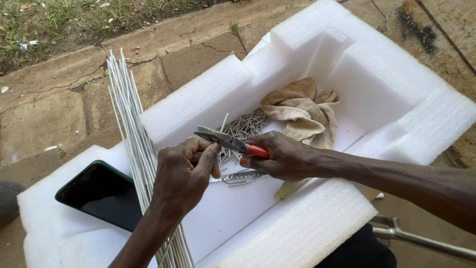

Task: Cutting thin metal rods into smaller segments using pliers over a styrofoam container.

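- Left hand (184,171): fingers clenched around the near part of a thin white rod, close under the nose of the pliers; thumb pressed along the fist.
- Right hand (280,155): fingers grasping the red handles of the pliers, arm entering from the right edge of the foam tray.
- Pliers (225,140): grey metal head, red grips, held level over the middle of the tray, tip pointing left and touching the left hand.
- White foam tray (307,223): moulded packing block with raised walls, lying on paving slabs.
- Bundle of white rods (130,116): long, thin, lying across the tray's left part and out over its far edge.
- Short cut wire pieces (243,128): a grey heap in the tray's hollow, behind the pliers.
- Tan cloth (300,111): crumpled, in the hollow, just right of the heap.
- Dark phone (101,193): screen up, near the tray's left edge, beside the rods.
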